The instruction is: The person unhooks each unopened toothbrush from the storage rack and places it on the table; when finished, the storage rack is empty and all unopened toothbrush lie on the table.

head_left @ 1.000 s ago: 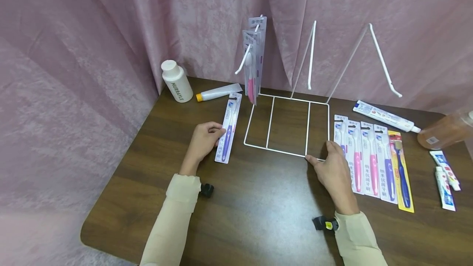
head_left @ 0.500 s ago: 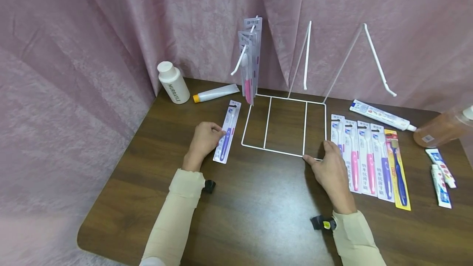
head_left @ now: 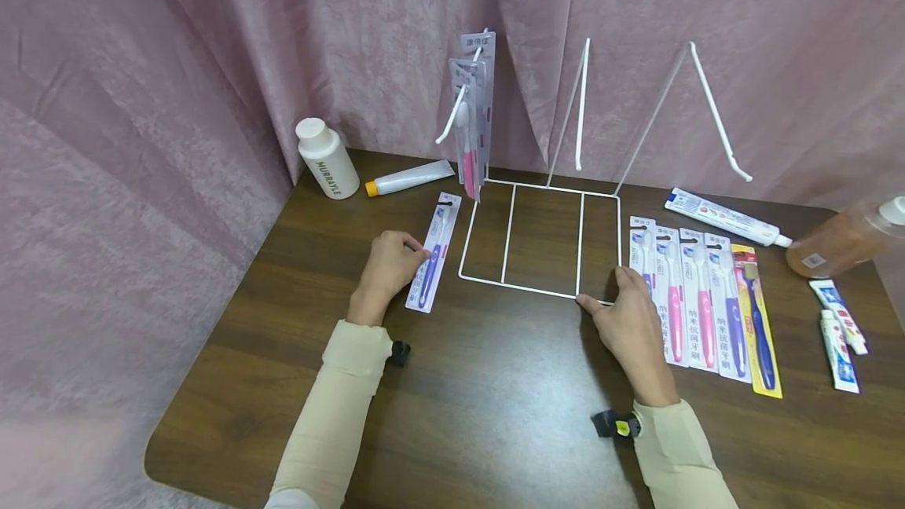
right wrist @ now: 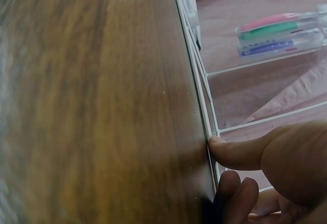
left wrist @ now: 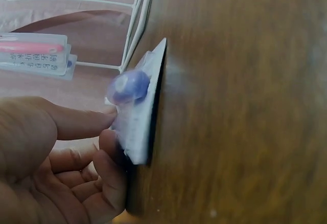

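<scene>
In the head view my left hand [head_left: 392,265] pinches the left edge of a packaged purple toothbrush [head_left: 433,254] between thumb and fingers. Close up in the left wrist view, the purple handle end [left wrist: 129,87] is blurred and the pack is at the tabletop. My right hand [head_left: 629,328] holds the front right corner of a white wire rack [head_left: 526,287], thumb on the front bar and fingers by the side bar. Several packaged toothbrushes [head_left: 467,132] hang on the rack's left hook [head_left: 451,120]. The middle hook [head_left: 582,108] and right hook [head_left: 717,112] carry nothing.
Right of the rack lie several packaged toothbrushes [head_left: 702,301], one on a yellow card [head_left: 758,324]. A large toothpaste tube [head_left: 728,217], an amber bottle [head_left: 841,242] and small tubes [head_left: 839,348] stand or lie beyond. At back left are a white bottle [head_left: 327,159] and a tube [head_left: 410,177].
The far end of the left hand's toothbrush pack has shifted slightly toward me since the first frame, then stayed. The right hand keeps its hold on the rack; the head view shifts slightly.
</scene>
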`<state>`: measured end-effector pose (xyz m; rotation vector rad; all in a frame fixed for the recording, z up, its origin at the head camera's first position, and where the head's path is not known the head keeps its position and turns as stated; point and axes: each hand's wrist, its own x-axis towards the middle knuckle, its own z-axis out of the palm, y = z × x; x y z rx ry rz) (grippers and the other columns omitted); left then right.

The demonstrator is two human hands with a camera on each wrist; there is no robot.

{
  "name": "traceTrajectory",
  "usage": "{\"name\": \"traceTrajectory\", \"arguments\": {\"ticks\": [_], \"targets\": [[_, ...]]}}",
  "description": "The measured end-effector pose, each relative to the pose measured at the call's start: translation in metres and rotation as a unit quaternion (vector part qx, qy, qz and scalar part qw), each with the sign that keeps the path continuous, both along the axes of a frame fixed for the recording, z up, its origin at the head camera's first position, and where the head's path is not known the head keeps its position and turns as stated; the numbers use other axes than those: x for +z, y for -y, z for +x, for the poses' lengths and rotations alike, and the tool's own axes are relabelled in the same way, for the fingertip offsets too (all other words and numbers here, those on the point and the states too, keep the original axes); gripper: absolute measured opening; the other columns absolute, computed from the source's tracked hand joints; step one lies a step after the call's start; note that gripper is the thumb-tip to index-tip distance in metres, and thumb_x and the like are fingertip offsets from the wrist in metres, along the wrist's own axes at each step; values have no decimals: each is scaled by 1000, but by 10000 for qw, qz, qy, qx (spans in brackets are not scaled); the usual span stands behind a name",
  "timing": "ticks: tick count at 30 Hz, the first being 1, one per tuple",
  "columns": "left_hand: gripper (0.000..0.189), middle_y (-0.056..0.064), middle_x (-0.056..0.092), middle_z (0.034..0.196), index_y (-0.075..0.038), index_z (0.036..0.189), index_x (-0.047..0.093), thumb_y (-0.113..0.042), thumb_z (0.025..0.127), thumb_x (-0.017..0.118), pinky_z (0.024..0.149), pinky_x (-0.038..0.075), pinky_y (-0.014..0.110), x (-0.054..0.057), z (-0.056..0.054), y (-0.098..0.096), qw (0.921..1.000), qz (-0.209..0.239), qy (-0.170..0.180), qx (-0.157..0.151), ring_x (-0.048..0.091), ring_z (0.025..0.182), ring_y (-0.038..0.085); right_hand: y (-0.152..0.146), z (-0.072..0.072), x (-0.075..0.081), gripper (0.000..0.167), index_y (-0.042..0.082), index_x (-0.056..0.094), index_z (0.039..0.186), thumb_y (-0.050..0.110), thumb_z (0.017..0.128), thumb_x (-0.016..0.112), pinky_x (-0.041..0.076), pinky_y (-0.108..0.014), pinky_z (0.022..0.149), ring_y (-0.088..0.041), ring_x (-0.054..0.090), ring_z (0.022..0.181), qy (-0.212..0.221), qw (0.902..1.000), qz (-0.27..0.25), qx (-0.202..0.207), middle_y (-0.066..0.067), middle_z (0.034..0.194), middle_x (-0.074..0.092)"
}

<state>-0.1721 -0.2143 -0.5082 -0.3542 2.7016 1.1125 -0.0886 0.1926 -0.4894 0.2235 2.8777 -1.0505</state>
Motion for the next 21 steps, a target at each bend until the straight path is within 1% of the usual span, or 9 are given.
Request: {"name": "traceTrajectory", "arguments": {"ticks": [2,6,9,14,17,18,20,21], "targets": [[18,7,82,95,-10,97,87,-26,103,85,67,57,33,1,1,-1,10000,-51,-37,-18,73,79,20,3,2,7,95,-19,39,167,33,102,85,34,-74,132,-63,40,162,107,9999,-26,3,-42,175,38],[16,7,82,94,-10,94,86,-23,103,85,67,57,33,1,3,-2,9998,-127,-138,-80,72,79,20,4,3,11,97,-18,39,168,34,101,86,35,-73,133,-63,40,162,120,9999,-59,-2,-41,175,38],[15,7,82,94,-11,93,85,-23,102,85,69,57,34,-1,2,-1,9996,-170,-166,-121,73,80,20,3,2,6,97,-19,40,166,35,101,86,36,-74,131,-64,42,160,-8,10000,-27,2,-41,174,41],[16,8,82,98,-11,95,85,-25,102,85,72,58,34,-2,0,-1,9993,-269,-125,-214,74,83,21,2,2,6,95,-20,39,166,32,101,86,36,-74,131,-64,42,160,5,10000,-9,4,-42,174,40],[17,9,81,99,-8,99,84,-25,103,84,72,58,34,4,2,-4,9987,-374,-160,-293,73,83,21,4,3,10,96,-19,39,167,33,101,86,36,-74,131,-64,41,161,66,10000,-42,9,-41,174,39],[18,10,81,100,-7,101,83,-24,104,83,74,59,35,10,4,-7,9987,-389,-165,-301,73,84,22,4,4,11,96,-19,39,167,33,101,85,36,-74,132,-63,41,161,69,10000,-47,15,-41,175,39],[17,10,81,97,-5,103,82,-22,104,82,73,58,36,20,7,-10,9977,-352,-505,-277,72,82,22,5,5,15,95,-19,39,167,32,101,85,35,-74,132,-63,41,161,93,9999,-67,26,-42,174,39],[19,12,82,98,-3,107,82,-22,105,81,75,59,38,32,10,-14,9971,-289,-661,-251,73,84,24,6,5,17,95,-19,39,167,33,101,85,35,-73,132,-63,41,161,102,9999,-68,28,-42,174,39]]}}
